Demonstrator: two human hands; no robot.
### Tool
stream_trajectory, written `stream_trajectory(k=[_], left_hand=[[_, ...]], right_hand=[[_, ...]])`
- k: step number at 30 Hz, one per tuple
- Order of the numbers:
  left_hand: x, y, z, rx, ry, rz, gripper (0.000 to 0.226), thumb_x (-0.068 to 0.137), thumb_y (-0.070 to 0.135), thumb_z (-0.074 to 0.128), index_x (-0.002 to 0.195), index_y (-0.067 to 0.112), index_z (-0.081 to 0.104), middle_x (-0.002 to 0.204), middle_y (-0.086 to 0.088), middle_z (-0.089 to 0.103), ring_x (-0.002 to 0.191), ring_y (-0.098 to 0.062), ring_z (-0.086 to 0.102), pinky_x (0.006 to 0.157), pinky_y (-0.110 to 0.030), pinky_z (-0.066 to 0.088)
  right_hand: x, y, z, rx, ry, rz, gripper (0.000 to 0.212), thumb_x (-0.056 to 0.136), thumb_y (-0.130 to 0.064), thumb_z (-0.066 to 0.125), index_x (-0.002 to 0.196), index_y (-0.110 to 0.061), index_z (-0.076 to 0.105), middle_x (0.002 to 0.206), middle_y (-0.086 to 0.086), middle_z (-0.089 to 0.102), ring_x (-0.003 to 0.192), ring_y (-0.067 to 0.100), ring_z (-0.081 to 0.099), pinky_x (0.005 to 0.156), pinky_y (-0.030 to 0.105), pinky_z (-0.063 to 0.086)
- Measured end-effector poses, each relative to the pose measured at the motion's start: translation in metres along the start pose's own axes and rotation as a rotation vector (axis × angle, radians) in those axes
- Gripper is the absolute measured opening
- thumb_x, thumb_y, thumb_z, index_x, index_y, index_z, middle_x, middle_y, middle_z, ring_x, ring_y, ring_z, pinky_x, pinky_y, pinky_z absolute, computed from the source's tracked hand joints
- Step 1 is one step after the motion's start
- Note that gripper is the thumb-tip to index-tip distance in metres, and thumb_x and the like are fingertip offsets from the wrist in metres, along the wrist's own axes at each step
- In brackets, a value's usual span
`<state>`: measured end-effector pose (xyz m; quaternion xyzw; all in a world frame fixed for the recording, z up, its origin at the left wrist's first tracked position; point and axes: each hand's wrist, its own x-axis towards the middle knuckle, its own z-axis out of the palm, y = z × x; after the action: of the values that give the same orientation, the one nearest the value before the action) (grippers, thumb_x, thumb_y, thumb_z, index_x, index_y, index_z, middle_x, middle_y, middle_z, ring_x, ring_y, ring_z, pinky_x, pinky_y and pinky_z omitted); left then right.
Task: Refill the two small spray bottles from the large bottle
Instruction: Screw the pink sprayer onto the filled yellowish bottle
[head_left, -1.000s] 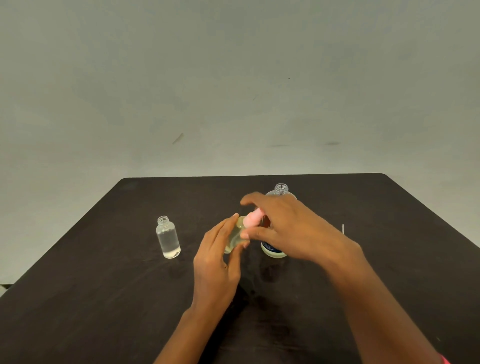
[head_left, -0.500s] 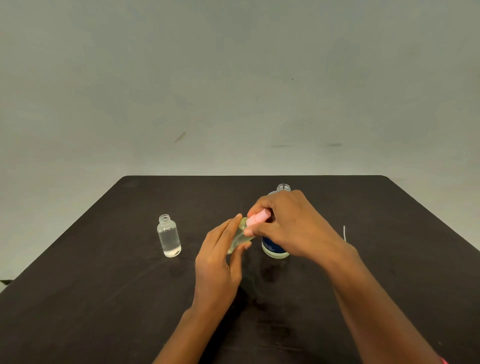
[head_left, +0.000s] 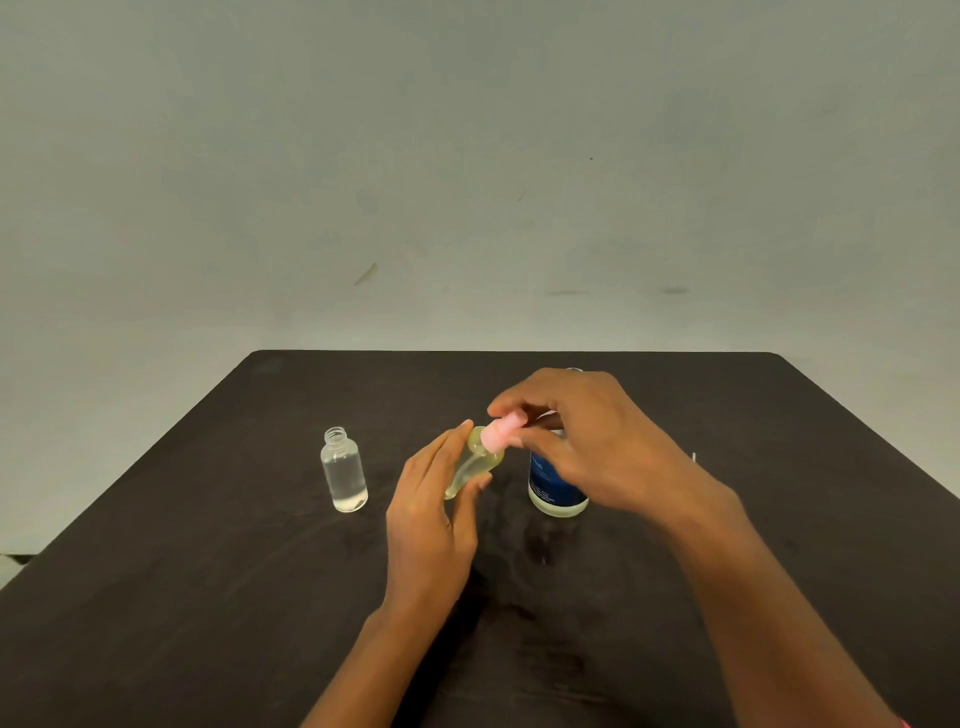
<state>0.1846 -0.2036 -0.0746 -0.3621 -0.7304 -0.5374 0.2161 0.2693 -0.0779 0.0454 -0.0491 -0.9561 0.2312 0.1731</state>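
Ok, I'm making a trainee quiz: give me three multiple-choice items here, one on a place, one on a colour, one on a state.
1. Where does the uncapped clear bottle stand? A) left of both hands B) right of both hands C) at the near edge
2. What colour is the spray cap pinched by the right hand? A) blue B) pink C) black
3. The yellowish bottle in the left hand is: A) lying flat B) tilted C) upside down
Answers: 1A, it stands alone to the left; 2B, pink shows between the fingers; 3B, its neck leans rightward.
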Motion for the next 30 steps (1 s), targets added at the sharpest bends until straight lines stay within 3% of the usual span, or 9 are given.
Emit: stream_trajectory(k=[3,6,9,12,16,19,26,30], left_hand=[[-0.001,0.003,0.000,-0.016,0.018,0.019,0.054,0.079,-0.001,0.069,0.129,0.014,0.053,0.122,0.002,0.059,0.115,-0.003,0.051,0.097,-0.013,0.040],[-0.001,0.004,0.000,-0.008,0.052,0.058,0.053,0.078,-0.001,0.069,0.128,0.012,0.054,0.120,0.005,0.057,0.114,-0.003,0.051,0.097,-0.014,0.040],[-0.001,0.001,0.001,0.024,0.068,0.096,0.053,0.075,-0.004,0.071,0.125,0.008,0.055,0.119,0.003,0.058,0.113,-0.006,0.050,0.098,-0.015,0.040],[-0.002,0.002,0.001,0.032,0.065,0.102,0.054,0.073,-0.006,0.072,0.123,0.008,0.056,0.118,0.003,0.058,0.113,-0.006,0.049,0.098,-0.013,0.039],[-0.001,0.004,0.001,-0.011,0.072,0.084,0.058,0.074,-0.007,0.072,0.126,0.012,0.054,0.118,0.004,0.059,0.113,-0.006,0.052,0.097,-0.015,0.041],[-0.001,0.006,0.001,-0.034,0.074,0.082,0.059,0.075,-0.006,0.071,0.127,0.013,0.052,0.118,0.003,0.059,0.113,-0.005,0.053,0.097,-0.015,0.041],[0.000,0.002,-0.002,-0.022,0.093,0.105,0.054,0.075,-0.008,0.070,0.126,0.005,0.055,0.117,0.001,0.061,0.110,-0.009,0.057,0.095,-0.019,0.045],[0.001,0.003,-0.002,-0.018,0.109,0.091,0.054,0.073,-0.010,0.071,0.123,0.004,0.057,0.116,0.000,0.063,0.109,-0.008,0.058,0.094,-0.014,0.044]], right_hand=[[0.000,-0.002,-0.002,0.044,0.036,0.024,0.017,0.089,-0.019,0.063,0.103,-0.021,0.072,0.097,-0.005,0.067,0.089,0.007,0.059,0.082,0.017,0.045],[0.002,-0.003,0.001,0.095,0.094,0.103,0.021,0.088,-0.035,0.063,0.094,-0.018,0.073,0.082,-0.006,0.067,0.080,0.008,0.060,0.077,0.023,0.049],[0.005,-0.004,0.009,-0.100,0.104,0.173,0.043,0.087,-0.055,0.051,0.080,-0.017,0.068,0.064,-0.007,0.056,0.072,0.011,0.053,0.069,0.026,0.046],[0.004,-0.002,0.012,-0.201,0.088,0.179,0.047,0.089,-0.062,0.037,0.066,-0.025,0.054,0.062,-0.005,0.049,0.064,0.010,0.047,0.063,0.027,0.041],[0.000,-0.002,0.008,-0.021,-0.026,0.012,0.023,0.089,-0.039,0.059,0.108,-0.028,0.064,0.097,-0.006,0.062,0.090,0.009,0.055,0.084,0.029,0.046],[0.000,-0.005,0.008,-0.015,-0.025,0.001,0.018,0.087,-0.026,0.065,0.105,-0.028,0.069,0.098,-0.007,0.062,0.090,0.007,0.055,0.087,0.027,0.046],[0.002,-0.012,0.020,0.064,0.082,0.075,0.017,0.086,-0.031,0.066,0.102,-0.026,0.069,0.098,-0.003,0.064,0.089,0.010,0.058,0.086,0.031,0.048],[0.003,-0.013,0.027,0.025,0.124,0.106,0.020,0.087,-0.037,0.064,0.104,-0.026,0.067,0.099,-0.004,0.063,0.089,0.010,0.056,0.083,0.025,0.045]])
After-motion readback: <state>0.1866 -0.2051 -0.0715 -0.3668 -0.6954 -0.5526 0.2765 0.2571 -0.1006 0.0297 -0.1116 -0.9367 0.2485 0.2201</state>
